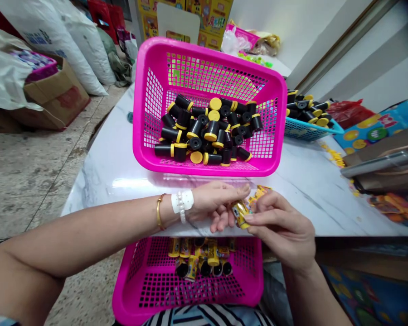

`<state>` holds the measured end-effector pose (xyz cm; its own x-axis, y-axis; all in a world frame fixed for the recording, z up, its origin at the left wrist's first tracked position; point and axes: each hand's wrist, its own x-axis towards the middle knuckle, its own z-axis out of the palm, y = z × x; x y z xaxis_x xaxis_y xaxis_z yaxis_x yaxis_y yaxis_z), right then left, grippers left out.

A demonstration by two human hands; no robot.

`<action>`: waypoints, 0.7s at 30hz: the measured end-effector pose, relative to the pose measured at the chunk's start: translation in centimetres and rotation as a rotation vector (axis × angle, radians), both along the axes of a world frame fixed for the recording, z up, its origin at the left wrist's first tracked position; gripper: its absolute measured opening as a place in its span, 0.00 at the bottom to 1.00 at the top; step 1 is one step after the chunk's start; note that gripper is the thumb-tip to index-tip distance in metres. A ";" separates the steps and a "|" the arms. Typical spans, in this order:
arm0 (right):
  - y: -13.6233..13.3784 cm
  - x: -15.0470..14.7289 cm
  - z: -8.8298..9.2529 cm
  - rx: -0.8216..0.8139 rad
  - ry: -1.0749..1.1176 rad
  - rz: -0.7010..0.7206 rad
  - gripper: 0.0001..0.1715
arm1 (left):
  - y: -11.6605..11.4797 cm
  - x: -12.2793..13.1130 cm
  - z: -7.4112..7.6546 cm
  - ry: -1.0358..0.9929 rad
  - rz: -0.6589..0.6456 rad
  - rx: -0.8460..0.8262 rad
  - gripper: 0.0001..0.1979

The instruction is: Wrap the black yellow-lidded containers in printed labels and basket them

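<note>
Between my two hands, over the table's front edge, is a small canister (240,214) with a shiny yellow printed label. My left hand (217,203) is closed on its left side, thumb on top. From the right, my right hand (287,228) pinches the canister's lower end. A yellow printed label piece (259,194) shows by its curled index finger; whether it is joined to the canister I cannot tell. Beyond my hands a pink basket (207,171) holds many plain black canisters (172,134) with yellow lids. Below, a second pink basket (156,301) holds several labelled canisters (192,267).
A blue basket (308,130) of black canisters stands at the right of the marble-patterned table (98,176). Near it are a red plastic bag (347,112) and a brown box (387,163). White sacks (64,40) and a cardboard box (59,95) stand on the floor at left.
</note>
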<state>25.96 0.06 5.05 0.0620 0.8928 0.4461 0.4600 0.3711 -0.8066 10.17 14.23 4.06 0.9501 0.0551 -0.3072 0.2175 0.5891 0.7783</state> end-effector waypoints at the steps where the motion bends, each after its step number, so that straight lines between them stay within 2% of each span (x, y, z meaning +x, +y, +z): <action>1: -0.1 0.0 0.0 0.023 0.010 0.014 0.15 | 0.1 0.0 0.2 0.004 -0.025 -0.003 0.27; 4: -0.6 0.2 -0.9 0.036 0.089 0.004 0.13 | 0.2 0.0 0.5 0.005 -0.024 0.009 0.25; 6: -1.0 0.1 -1.7 0.017 0.173 -0.084 0.13 | 0.1 -0.1 0.6 0.010 0.013 0.028 0.26; 9: -1.6 0.0 -2.7 0.018 0.229 -0.255 0.22 | -0.1 -0.1 0.6 0.022 0.056 0.057 0.26; 11: -1.9 -0.3 -3.0 0.067 0.113 -0.328 0.27 | -0.2 -0.1 0.5 0.019 0.101 0.044 0.25; 14: -2.2 -0.7 -3.1 0.156 -0.142 -0.401 0.28 | -0.5 0.0 0.1 -0.005 0.158 0.018 0.24; 16: -2.1 -1.0 -3.0 0.169 -0.191 -0.451 0.27 | -0.9 0.1 -0.2 -0.041 0.193 0.035 0.23; 19: -1.9 -1.7 -2.6 0.054 0.005 -0.533 0.19 | -1.6 0.0 -0.6 -0.134 0.251 0.139 0.19; 21: -1.8 -2.0 -2.4 -0.093 0.237 -0.542 0.13 | -1.9 -0.2 -0.5 -0.204 0.282 0.297 0.16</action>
<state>23.99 -1.78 2.63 0.6083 0.7404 0.2859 0.3674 0.0566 -0.9283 9.96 12.30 3.54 0.9247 0.3777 -0.0473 -0.0944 0.3479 0.9328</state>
